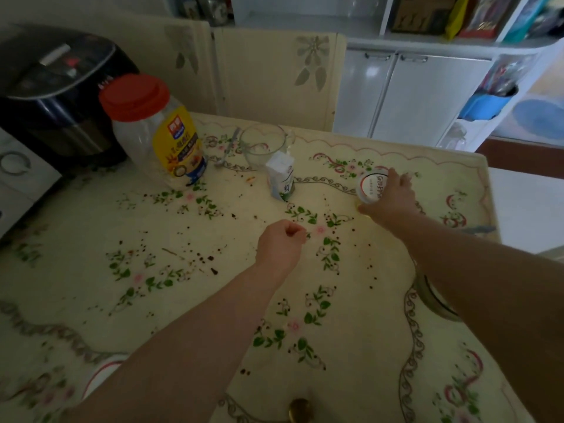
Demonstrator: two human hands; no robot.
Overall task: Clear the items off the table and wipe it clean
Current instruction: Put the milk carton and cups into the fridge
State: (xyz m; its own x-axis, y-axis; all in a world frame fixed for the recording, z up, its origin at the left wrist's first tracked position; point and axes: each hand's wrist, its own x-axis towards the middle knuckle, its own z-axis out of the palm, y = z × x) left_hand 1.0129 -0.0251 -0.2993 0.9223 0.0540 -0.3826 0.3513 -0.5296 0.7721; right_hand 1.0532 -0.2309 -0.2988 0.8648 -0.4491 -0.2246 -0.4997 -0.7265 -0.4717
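Currently clearing, not yet wiping: gripping white tub (370,186) at far right of table (360,300) with right hand (389,198), fingers wrapped round it, left hand (282,244) curled mid-table, seemingly empty; next likely lifting tub clear without tipping, then carton (280,175), jar (158,132).

A small white-and-green carton (280,175) stands upright on the floral cream table (91,270). Right of the carton, the right hand (393,196) grips a round white tub (370,186) with a red-ringed lid. In front of the carton, the left hand (282,244) is curled in a fist. Left of the carton: a clear plastic jar (158,132), red lid, yellow label. Just behind the carton: a clear glass jug (264,145). In front of the carton lie scattered dark crumbs (210,257).
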